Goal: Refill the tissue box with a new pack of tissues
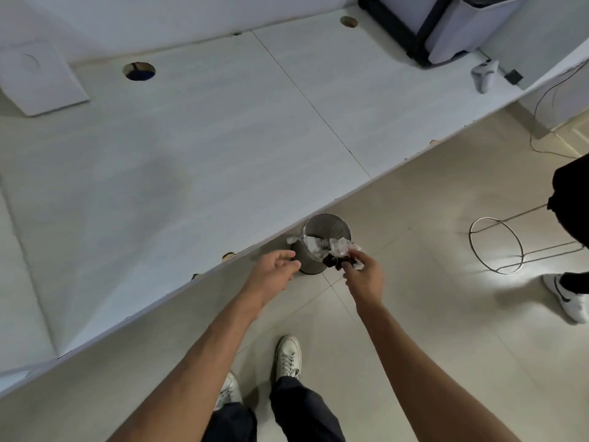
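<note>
Standing beside the long white table (191,148), the person reaches both bare arms down toward a small metal waste bin (322,240) on the tiled floor (430,314), tucked against the table's edge. The right hand (363,275) sits at about 4 o'clock from the bin's mouth, its fingers pinched together on a crumpled piece of clear plastic wrap (342,247) that hangs over the rim; something dark shows just under the wrap, too blurred to tell what it is. The left hand (274,272) hovers at about 8 o'clock from the bin, fingers loosely curled and apart, holding nothing. More crumpled pale material (314,244) lies inside the bin.

On the table, a flat white sheet or board (38,78) lies at the far left, around 10 o'clock from the bin, and a white handheld controller (484,74) rests near the far right end, at about 1 o'clock, beside a large dark-framed white unit (446,27). Whether any of these is the tissue box cannot be told, and no tissue pack can be made out.

The person's white shoes (287,358) stand at 6 o'clock. Another person's white shoe (567,295) and a wire stand (497,247) appear at 3 o'clock.
</note>
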